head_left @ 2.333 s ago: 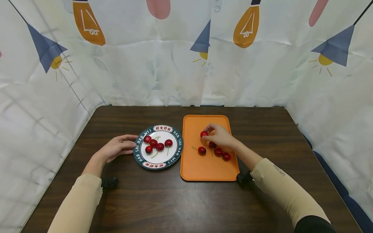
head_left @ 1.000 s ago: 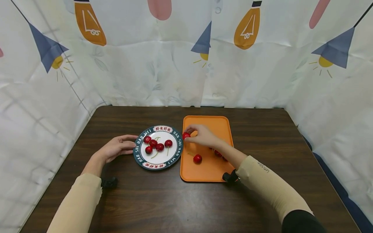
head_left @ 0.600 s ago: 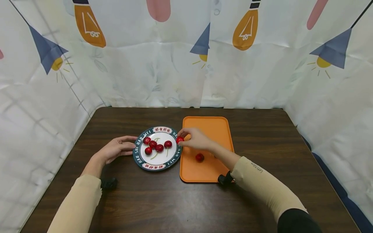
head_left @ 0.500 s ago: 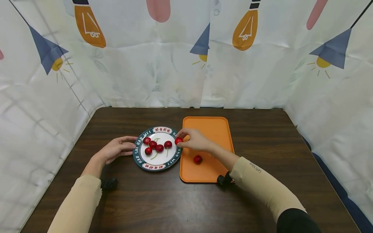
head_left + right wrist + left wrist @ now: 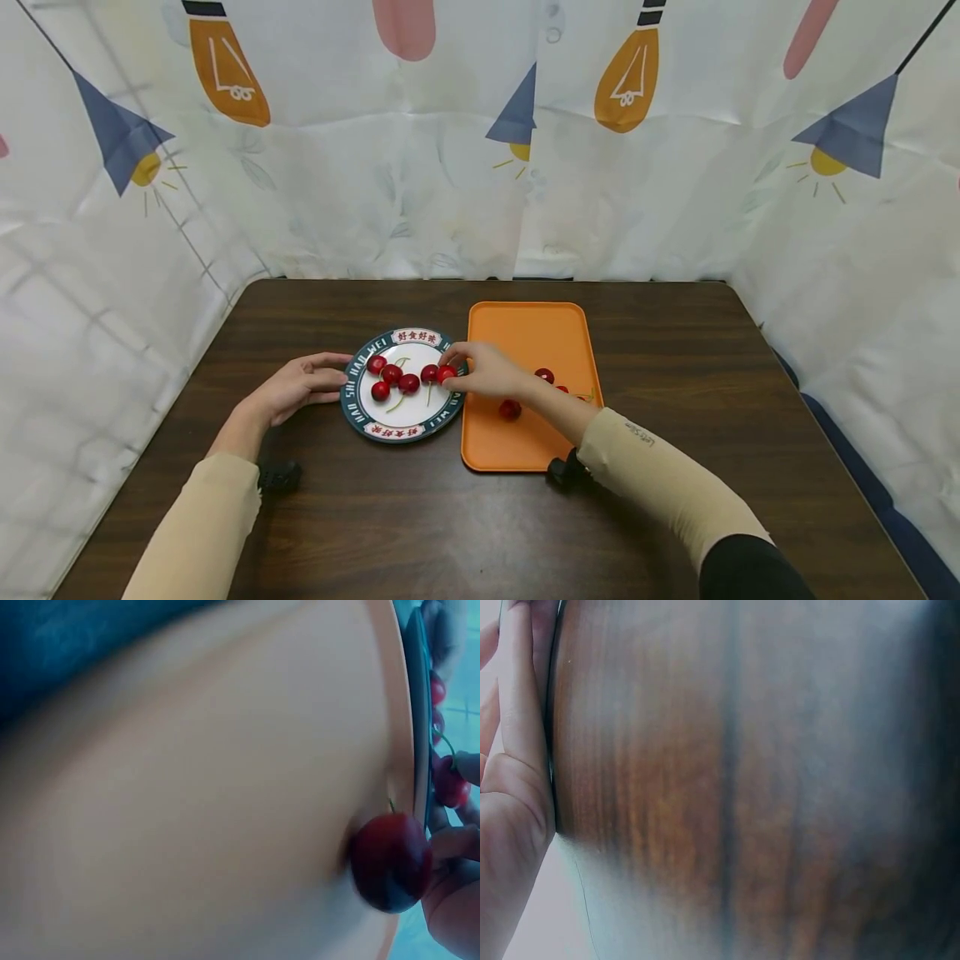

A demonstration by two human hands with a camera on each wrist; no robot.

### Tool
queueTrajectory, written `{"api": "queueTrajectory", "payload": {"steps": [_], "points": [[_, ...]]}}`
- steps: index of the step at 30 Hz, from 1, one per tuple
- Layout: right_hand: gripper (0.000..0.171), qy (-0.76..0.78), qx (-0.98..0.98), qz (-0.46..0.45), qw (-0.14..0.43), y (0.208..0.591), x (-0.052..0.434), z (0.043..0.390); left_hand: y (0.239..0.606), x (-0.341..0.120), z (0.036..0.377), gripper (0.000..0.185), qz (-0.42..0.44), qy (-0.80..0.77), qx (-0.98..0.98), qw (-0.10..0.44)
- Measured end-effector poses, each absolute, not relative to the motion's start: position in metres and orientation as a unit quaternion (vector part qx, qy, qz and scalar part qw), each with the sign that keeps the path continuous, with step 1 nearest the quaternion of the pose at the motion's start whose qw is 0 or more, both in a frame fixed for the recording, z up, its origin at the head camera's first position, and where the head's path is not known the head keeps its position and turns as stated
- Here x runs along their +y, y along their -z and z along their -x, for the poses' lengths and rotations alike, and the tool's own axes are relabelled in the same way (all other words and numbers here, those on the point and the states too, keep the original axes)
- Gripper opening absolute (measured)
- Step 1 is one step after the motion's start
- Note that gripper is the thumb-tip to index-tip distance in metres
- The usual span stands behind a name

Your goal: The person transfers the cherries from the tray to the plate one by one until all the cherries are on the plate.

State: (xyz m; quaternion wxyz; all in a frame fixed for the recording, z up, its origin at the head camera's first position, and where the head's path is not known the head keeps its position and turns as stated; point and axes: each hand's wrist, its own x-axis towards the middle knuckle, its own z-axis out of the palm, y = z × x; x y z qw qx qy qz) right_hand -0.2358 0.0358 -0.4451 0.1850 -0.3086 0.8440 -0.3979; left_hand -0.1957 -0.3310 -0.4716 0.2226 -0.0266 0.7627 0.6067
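Note:
In the head view, my right hand (image 5: 486,369) pinches a red cherry (image 5: 447,374) over the right side of a round plate (image 5: 403,432), close beside another cherry. That plate has a dark green lettered rim and a white middle with several stemmed cherries (image 5: 408,383) on it. My left hand (image 5: 303,383) touches the plate's left rim with fairly straight fingers. To the right lies an orange tray (image 5: 517,325) bearing several cherries, some partly hidden by my right forearm. The right wrist view shows one tray cherry (image 5: 391,862) up close and the pinched cherry (image 5: 451,782) at the right.
Plate and tray lie side by side, nearly touching, on a dark wood-grain table (image 5: 420,533). Behind the table hangs a pale printed curtain (image 5: 337,192). Black wrist straps with cameras (image 5: 567,471) sit below both hands.
My right hand has picked a cherry up from the tray and carried it left until it is over the plate's right side. My left hand stays at the plate's rim.

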Motion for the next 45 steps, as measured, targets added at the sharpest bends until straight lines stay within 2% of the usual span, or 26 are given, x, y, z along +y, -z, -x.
{"api": "queueTrajectory", "payload": {"steps": [12,27,36,45], "points": [[0.034,0.370,0.856,0.312,0.180,0.448,0.024,0.232,0.474,-0.332,0.195,0.063,0.030,-0.607,0.764,0.217],[0.051,0.404,0.839,0.313,0.185,0.439,0.040,0.233,0.471,-0.332,0.196,0.062,0.029,-0.604,0.766,0.218],[0.045,0.429,0.831,0.292,0.199,0.432,0.062,0.235,0.470,-0.331,0.195,0.065,0.028,-0.606,0.763,0.222],[0.039,0.401,0.847,0.307,0.170,0.431,0.085,0.235,0.472,-0.331,0.196,0.064,0.021,-0.605,0.764,0.224]]}}
